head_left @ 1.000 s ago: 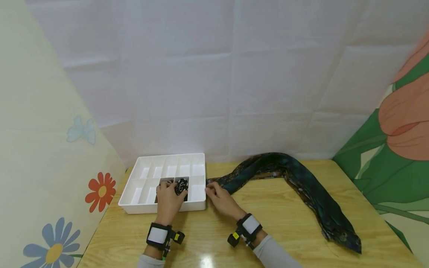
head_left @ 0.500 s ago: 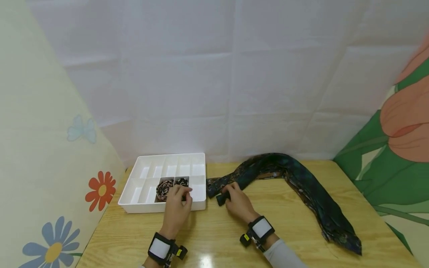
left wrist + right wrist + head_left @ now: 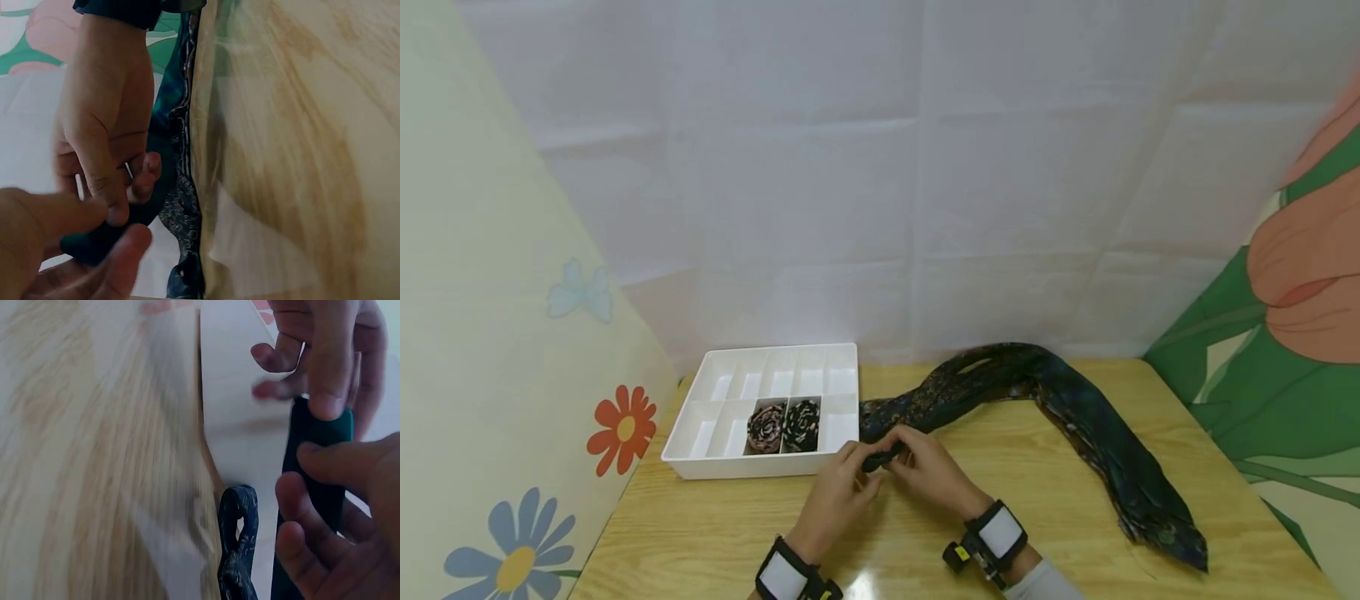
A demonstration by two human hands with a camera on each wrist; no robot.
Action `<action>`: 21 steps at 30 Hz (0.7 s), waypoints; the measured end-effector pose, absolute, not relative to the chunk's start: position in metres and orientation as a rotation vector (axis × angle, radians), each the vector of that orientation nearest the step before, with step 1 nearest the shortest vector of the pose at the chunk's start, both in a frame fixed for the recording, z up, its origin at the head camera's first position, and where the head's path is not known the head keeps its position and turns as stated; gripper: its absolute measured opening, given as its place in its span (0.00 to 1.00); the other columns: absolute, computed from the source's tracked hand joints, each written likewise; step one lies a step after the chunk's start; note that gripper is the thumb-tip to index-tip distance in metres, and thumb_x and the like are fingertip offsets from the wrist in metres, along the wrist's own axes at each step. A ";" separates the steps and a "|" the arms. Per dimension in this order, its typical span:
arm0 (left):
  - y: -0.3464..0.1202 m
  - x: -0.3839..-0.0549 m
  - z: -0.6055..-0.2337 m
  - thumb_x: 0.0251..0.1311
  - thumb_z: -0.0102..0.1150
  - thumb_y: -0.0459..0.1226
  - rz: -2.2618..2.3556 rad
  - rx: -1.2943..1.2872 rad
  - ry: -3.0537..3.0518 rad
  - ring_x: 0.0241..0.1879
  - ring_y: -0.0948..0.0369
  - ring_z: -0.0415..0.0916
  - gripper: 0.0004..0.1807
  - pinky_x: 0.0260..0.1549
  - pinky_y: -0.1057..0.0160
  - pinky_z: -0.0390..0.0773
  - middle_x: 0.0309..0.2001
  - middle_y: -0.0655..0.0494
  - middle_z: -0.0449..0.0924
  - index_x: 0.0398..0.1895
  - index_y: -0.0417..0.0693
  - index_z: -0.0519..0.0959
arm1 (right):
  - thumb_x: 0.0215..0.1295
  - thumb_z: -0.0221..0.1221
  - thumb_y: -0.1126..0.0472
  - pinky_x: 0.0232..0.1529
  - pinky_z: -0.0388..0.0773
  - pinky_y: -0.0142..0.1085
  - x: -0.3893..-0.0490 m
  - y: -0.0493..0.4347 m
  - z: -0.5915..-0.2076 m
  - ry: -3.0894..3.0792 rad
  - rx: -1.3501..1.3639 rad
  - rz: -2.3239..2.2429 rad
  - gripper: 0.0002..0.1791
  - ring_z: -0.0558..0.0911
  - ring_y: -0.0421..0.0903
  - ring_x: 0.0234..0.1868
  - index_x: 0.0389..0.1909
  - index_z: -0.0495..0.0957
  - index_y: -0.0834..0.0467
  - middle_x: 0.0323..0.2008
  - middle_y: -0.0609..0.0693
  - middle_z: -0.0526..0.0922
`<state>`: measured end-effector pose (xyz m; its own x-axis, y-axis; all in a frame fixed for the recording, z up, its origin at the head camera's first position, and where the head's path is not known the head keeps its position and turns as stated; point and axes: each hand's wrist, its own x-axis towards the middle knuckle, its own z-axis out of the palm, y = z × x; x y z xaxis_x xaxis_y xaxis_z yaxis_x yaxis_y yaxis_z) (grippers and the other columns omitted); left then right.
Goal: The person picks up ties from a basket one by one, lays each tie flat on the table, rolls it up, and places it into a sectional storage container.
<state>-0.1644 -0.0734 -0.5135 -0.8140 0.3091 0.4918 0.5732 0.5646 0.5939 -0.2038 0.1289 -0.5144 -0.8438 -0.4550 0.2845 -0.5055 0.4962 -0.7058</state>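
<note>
Fabric strip (image 3: 328,499) — dark, end pinched between both hands (image 3: 835,504) (image 3: 936,475)

The place looked like a staged booth: a creased white sheet (image 3: 790,192) backed the wood-grained table (image 3: 1045,492), and a left panel (image 3: 497,350) and right panel (image 3: 1307,308), both decorated with flowers, flanked it.

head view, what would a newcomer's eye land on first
Probably the long dark cloth bundle arching across the table at right. At its left end, the left hand and right hand pinch a dark strip. Next, the white divided tray left of centre, with two patterned coils in its near row.
</note>
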 end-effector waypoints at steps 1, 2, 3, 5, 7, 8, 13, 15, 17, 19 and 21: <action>-0.074 -0.164 -0.515 0.62 0.72 0.27 -1.117 -0.719 -2.474 0.31 0.69 0.78 0.18 0.30 0.72 0.80 0.47 0.50 0.84 0.55 0.40 0.84 | 0.71 0.65 0.69 0.39 0.81 0.32 -0.203 0.131 -0.515 -2.677 0.869 1.266 0.12 0.81 0.36 0.38 0.51 0.81 0.53 0.48 0.48 0.84; -0.075 -0.164 -0.516 0.62 0.72 0.26 -1.122 -0.708 -2.477 0.31 0.70 0.77 0.15 0.30 0.72 0.80 0.45 0.52 0.84 0.51 0.42 0.84 | 0.71 0.65 0.68 0.40 0.81 0.33 -0.203 0.133 -0.515 -2.695 0.863 1.220 0.13 0.82 0.37 0.39 0.52 0.81 0.53 0.49 0.47 0.85; -0.077 -0.164 -0.517 0.61 0.72 0.25 -1.129 -0.691 -2.481 0.30 0.70 0.77 0.13 0.29 0.72 0.79 0.43 0.53 0.84 0.47 0.43 0.84 | 0.70 0.66 0.68 0.40 0.81 0.34 -0.203 0.136 -0.517 -2.719 0.849 1.157 0.14 0.82 0.38 0.40 0.53 0.82 0.53 0.49 0.47 0.85; -0.084 -0.163 -0.519 0.59 0.71 0.24 -1.150 -0.646 -2.485 0.30 0.71 0.76 0.12 0.29 0.71 0.80 0.41 0.57 0.82 0.43 0.45 0.84 | 0.68 0.68 0.67 0.40 0.81 0.36 -0.204 0.143 -0.519 -2.771 0.787 1.011 0.16 0.83 0.41 0.41 0.55 0.83 0.53 0.50 0.47 0.84; -0.093 -0.163 -0.521 0.55 0.70 0.23 -1.131 -0.585 -2.489 0.30 0.73 0.76 0.14 0.30 0.71 0.80 0.39 0.59 0.81 0.39 0.47 0.82 | 0.67 0.69 0.66 0.41 0.82 0.40 -0.205 0.151 -0.521 -2.824 0.688 0.868 0.17 0.84 0.44 0.44 0.55 0.84 0.52 0.50 0.46 0.84; -0.098 -0.162 -0.522 0.52 0.70 0.22 -1.120 -0.549 -2.491 0.30 0.73 0.75 0.14 0.29 0.71 0.79 0.38 0.60 0.80 0.38 0.47 0.82 | 0.67 0.69 0.65 0.43 0.83 0.42 -0.205 0.155 -0.523 -2.848 0.638 0.815 0.17 0.85 0.46 0.46 0.55 0.84 0.52 0.50 0.47 0.84; -0.125 -0.159 -0.526 0.47 0.70 0.23 -1.076 -0.411 -2.480 0.29 0.74 0.73 0.16 0.29 0.71 0.77 0.36 0.64 0.78 0.34 0.50 0.80 | 0.68 0.70 0.63 0.49 0.86 0.51 -0.207 0.169 -0.527 -2.901 0.477 0.731 0.14 0.87 0.52 0.52 0.54 0.86 0.53 0.52 0.50 0.85; -0.136 -0.158 -0.528 0.46 0.71 0.23 -1.064 -0.384 -2.459 0.28 0.75 0.72 0.16 0.28 0.71 0.77 0.35 0.65 0.78 0.33 0.51 0.80 | 0.68 0.70 0.62 0.47 0.86 0.51 -0.207 0.174 -0.526 -2.896 0.447 0.703 0.14 0.87 0.52 0.50 0.53 0.86 0.53 0.52 0.51 0.85; -0.146 -0.157 -0.532 0.44 0.71 0.21 -1.055 -0.369 -2.428 0.27 0.76 0.72 0.17 0.27 0.71 0.77 0.34 0.65 0.78 0.32 0.50 0.80 | 0.68 0.70 0.62 0.43 0.85 0.49 -0.206 0.177 -0.527 -2.886 0.420 0.655 0.14 0.87 0.51 0.47 0.54 0.86 0.53 0.51 0.52 0.85; -0.156 -0.156 -0.536 0.42 0.71 0.20 -1.045 -0.356 -2.393 0.27 0.75 0.72 0.18 0.27 0.71 0.77 0.34 0.65 0.77 0.30 0.50 0.79 | 0.67 0.71 0.62 0.35 0.83 0.45 -0.205 0.181 -0.527 -2.873 0.387 0.605 0.15 0.86 0.49 0.40 0.53 0.86 0.53 0.50 0.52 0.85; -0.166 -0.154 -0.540 0.40 0.69 0.17 -1.033 -0.338 -2.363 0.29 0.74 0.71 0.19 0.28 0.71 0.76 0.33 0.63 0.76 0.29 0.49 0.78 | 0.67 0.70 0.63 0.29 0.78 0.41 -0.204 0.185 -0.527 -2.867 0.344 0.580 0.15 0.84 0.47 0.35 0.53 0.86 0.54 0.51 0.54 0.84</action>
